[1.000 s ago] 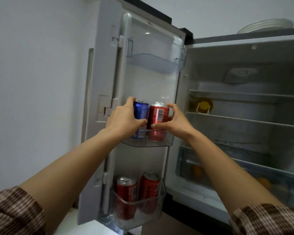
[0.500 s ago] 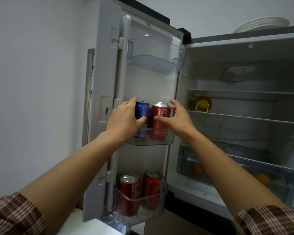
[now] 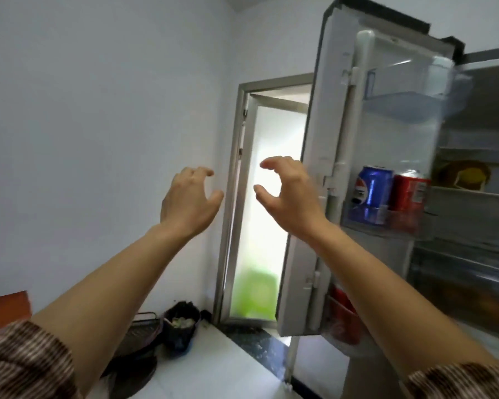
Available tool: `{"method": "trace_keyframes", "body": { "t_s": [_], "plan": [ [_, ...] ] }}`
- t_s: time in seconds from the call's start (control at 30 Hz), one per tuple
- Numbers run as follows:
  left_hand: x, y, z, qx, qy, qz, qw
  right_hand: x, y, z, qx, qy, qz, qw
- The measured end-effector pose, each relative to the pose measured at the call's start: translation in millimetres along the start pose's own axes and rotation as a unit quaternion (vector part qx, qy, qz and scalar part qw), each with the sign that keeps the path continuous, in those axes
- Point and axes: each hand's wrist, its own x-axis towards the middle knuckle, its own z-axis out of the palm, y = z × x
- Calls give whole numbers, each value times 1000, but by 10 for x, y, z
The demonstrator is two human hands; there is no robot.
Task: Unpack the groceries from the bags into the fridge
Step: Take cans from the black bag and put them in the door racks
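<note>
Together, upright: blue can (image 3: 372, 194), red can (image 3: 410, 194).

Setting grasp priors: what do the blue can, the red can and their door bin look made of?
Blue can: likely thin aluminium with a glossy printed coat; a bright streak runs down its side. Red can: probably the same, with a silvery bare-metal top. Door bin: clear glossy plastic; the cans show through its wall.
</note>
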Motion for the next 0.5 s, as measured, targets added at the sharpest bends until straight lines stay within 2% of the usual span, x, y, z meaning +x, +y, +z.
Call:
{"method": "trace_keyframes", "body": {
  "t_s": [0.23,0.5],
  "plan": [
    [-398,-2075,-1093,105,-67,-139,983,-181,-1583,1805,63,-138,31,988],
    [-978,-3975,-2141,175,-77,-268,944,-391,-3044,3490,107,-265,33,958]
  ]
}}
